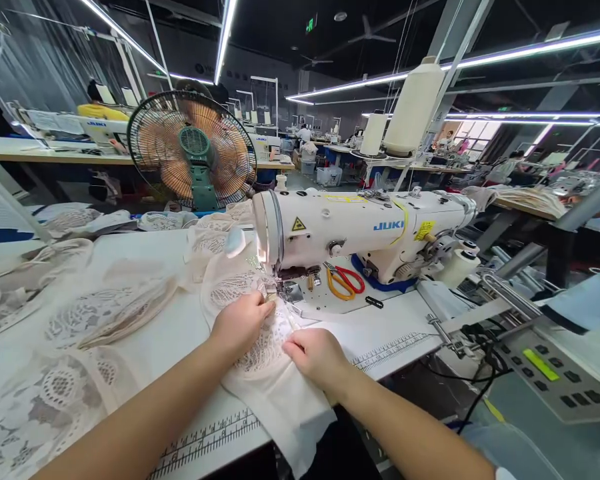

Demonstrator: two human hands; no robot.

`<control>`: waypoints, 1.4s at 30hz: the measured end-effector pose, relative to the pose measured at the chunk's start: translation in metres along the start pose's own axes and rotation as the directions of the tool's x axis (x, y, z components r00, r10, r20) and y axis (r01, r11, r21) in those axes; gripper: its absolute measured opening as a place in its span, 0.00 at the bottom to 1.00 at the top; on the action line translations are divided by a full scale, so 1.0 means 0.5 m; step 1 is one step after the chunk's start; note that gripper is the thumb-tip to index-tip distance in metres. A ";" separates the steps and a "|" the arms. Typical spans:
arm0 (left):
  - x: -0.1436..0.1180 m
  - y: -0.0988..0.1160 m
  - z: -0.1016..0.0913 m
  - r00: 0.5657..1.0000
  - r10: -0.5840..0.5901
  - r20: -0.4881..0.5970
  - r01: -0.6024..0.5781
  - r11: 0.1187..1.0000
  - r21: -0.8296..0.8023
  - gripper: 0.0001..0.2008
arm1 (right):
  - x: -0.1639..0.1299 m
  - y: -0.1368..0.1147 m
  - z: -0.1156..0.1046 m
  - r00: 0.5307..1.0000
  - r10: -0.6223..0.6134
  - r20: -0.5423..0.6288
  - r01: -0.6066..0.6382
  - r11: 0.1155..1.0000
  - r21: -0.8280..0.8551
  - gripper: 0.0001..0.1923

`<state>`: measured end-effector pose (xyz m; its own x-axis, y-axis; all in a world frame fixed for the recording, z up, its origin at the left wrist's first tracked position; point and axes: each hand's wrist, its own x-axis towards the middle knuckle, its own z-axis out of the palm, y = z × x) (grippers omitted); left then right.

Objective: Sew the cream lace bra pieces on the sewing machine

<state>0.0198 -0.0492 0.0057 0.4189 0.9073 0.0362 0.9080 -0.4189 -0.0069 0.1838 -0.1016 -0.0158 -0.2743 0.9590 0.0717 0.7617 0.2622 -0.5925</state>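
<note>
A long sewing workshop is stretching away under strip lights, with rows of benches and other workers sitting far off at the back. A white worktable [395, 327] is carrying a cream sewing machine [365, 233] near its far edge, and a printed ruler strip is running along its near edge. A piece of pale lace fabric [267, 360] is lying under the machine's needle end and is hanging over the near edge of the table. The left hand [240, 321] is pressing down on the lace just beside the presser foot [286, 291], its fingers curled loosely and flat against the cloth. The right hand [316, 355] is resting on the same piece nearer the table's front edge, its fingers bent and pinching a fold of the lace. Red and orange scissors [345, 280] are lying on the machine bed. More lace pieces [80, 320] are piling up toward the table's left edge, and a standing fan [193, 148] is facing forward behind them.
</note>
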 end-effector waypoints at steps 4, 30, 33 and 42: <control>0.009 0.002 0.000 1.000 0.021 0.016 -0.022 0.999 0.050 0.21 | -0.001 0.002 -0.001 0.999 -0.018 0.030 0.019 1.000 -0.008 0.12; 0.030 0.009 0.009 0.991 0.126 -0.039 -0.124 0.991 0.047 0.15 | 0.019 0.012 -0.021 0.998 -0.027 0.053 0.023 0.997 0.071 0.15; 0.030 0.008 0.010 0.991 0.123 -0.047 -0.121 0.992 0.031 0.16 | 0.021 0.014 -0.022 0.998 -0.037 0.047 0.034 0.998 0.057 0.15; 0.032 0.008 0.014 0.994 0.089 -0.066 -0.091 0.996 -0.019 0.17 | 0.022 0.019 -0.023 0.999 -0.017 0.052 0.014 0.998 0.060 0.15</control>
<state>0.0299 -0.0360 -0.0006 0.4969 0.8619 0.1010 0.8658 -0.5002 0.0090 0.1948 -0.0874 -0.0116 -0.3171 0.9475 0.0401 0.7212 0.2684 -0.6386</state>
